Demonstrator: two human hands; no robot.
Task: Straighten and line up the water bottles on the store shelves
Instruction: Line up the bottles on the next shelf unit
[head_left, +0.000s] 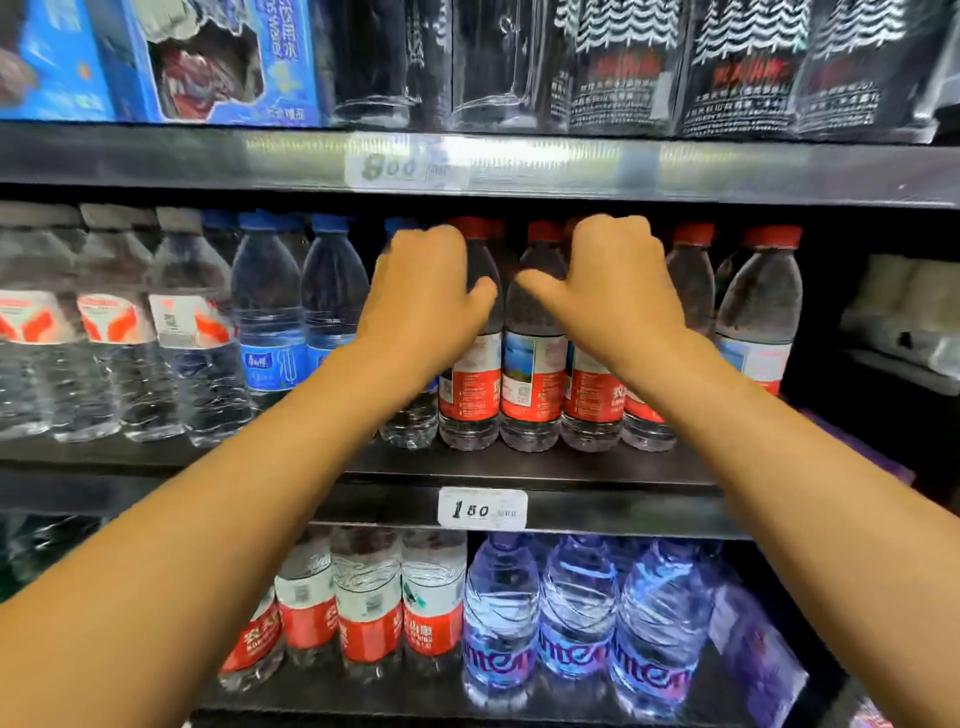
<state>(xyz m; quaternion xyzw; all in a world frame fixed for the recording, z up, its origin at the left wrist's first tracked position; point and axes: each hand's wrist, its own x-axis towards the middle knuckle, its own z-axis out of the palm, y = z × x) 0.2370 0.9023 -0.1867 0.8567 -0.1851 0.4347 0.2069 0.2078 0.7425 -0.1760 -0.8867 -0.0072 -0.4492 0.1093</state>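
- On the middle shelf's far left, the clear plastic bottles with pale caps and orange-and-white labels (109, 322) stand upright in a fairly even front row; these look finished.
- Just beside them, the clear bottles with blue caps and blue labels (267, 312) also stand upright and close together, with one more blue-capped bottle half hidden behind the left wrist.
- The left hand (423, 291) reaches over the neck and shoulder of a clear red-capped bottle with a red-and-white label (470, 384). Its fingers curl down behind the bottle's top, thumb out to the right. I cannot tell if it truly grips the bottle or only rests there.
- Between the hands stands a second red-capped, red-labelled bottle (532, 364), untouched and upright.
- The right hand (615, 280) curls the same way over the tops of the next red-capped bottles; the fingertips are hidden, so its hold is equally uncertain.
- Further right, a last red-capped bottle (761, 312) stands a little apart from the group.
- Judging by this, the red-capped row is the step in hand; its labels face different ways and its right end looks uneven.
- On the lower shelf, the red-labelled bottles (363, 613) lean and sit unevenly beside the purple-tinted bottles (576, 613); that shelf likely remains to be done.
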